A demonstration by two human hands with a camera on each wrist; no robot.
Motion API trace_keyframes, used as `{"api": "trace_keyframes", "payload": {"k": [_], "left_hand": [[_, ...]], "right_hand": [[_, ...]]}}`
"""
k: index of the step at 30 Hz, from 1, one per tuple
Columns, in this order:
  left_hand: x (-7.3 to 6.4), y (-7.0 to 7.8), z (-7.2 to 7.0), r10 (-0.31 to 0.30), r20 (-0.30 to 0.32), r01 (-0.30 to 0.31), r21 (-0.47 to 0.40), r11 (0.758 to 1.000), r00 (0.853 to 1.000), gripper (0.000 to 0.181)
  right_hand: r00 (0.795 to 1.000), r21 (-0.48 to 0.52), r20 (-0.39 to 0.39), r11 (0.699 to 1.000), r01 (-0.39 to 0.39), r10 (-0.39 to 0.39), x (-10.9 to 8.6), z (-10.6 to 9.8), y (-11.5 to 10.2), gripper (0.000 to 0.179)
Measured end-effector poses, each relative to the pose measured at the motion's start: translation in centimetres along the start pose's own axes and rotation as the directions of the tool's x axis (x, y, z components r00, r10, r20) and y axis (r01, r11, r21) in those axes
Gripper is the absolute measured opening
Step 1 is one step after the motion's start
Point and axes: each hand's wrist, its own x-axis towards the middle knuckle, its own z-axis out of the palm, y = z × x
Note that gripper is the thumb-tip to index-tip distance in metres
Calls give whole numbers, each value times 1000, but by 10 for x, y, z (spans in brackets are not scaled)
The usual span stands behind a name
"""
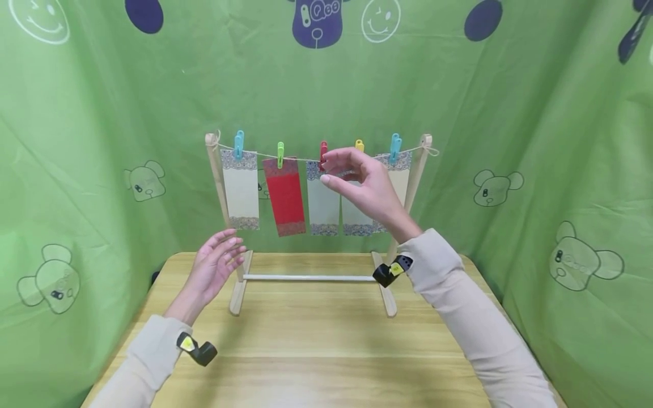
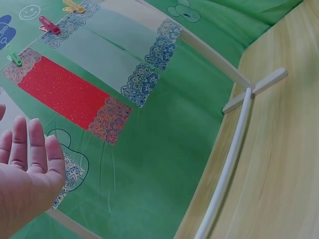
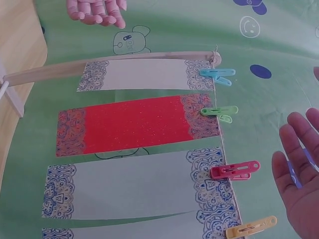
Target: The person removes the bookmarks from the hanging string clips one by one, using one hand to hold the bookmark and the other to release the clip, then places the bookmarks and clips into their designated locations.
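Note:
Several paper cards with lacy patterned ends hang from a string (image 1: 265, 154), each by a small plastic clothespin. A red card (image 1: 285, 195) hangs slightly tilted from a green clothespin (image 3: 219, 111). Beside it, a pale card (image 3: 132, 184) hangs from a red clothespin (image 3: 234, 170). My right hand (image 1: 369, 184), fingers loosely bent, is in front of the pale cards; the right wrist view shows it apart from the red and yellow clothespins (image 3: 251, 227). My left hand (image 1: 216, 266) hovers palm up near the lower end of the leftmost white card (image 1: 241, 192). Both hands hold nothing.
Two wooden posts, left (image 1: 216, 175) and right (image 1: 418, 170), carry the string. A white rod (image 1: 308, 277) joins their feet on the wooden table (image 1: 316, 340). Light blue clothespins grip the outer cards at the left (image 1: 238, 144) and right (image 1: 395, 148). Green curtain (image 1: 326, 96) surrounds the table.

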Motion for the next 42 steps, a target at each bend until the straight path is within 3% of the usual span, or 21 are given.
{"api": "trace_keyframes", "payload": {"k": [19,42], "left_hand": [[8,-7,-7,-52,-93,49,-32,998,994,28],[15,-16,-12,-63,-130,56,-53,997,990,27]], "right_hand": [[1000,9,1,1000,20,-20,15,8,3,36],[1000,16,10,1000,-7,7,35,20,3,37]]}}
